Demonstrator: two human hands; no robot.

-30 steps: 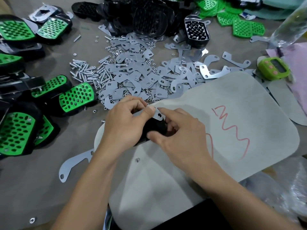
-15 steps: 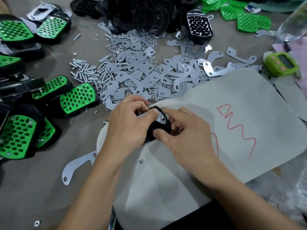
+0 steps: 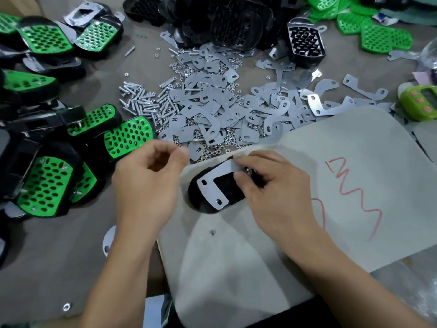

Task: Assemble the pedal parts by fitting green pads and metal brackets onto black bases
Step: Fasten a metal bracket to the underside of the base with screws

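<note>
Though under brackets (image 3: pixel 208 110), tabletop (image 3: pixel 59 256) perhaps cloth.

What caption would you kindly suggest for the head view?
Right hand holds a metal bracket on a black base; left hand hovers.

bracket (image 3: pixel 212 190) on base (image 3: pixel 228 187), base on mat (image 3: pixel 331 143), bracket pile (image 3: pixel 208 102) behind, pedals (image 3: pixel 45 183) left

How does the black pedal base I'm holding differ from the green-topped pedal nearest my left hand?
The black pedal base carries a grey metal bracket, no green showing; the green-topped pedal lies perforated face up. The right hand grips the base; the pedal lies free. Both have black bodies.
</note>
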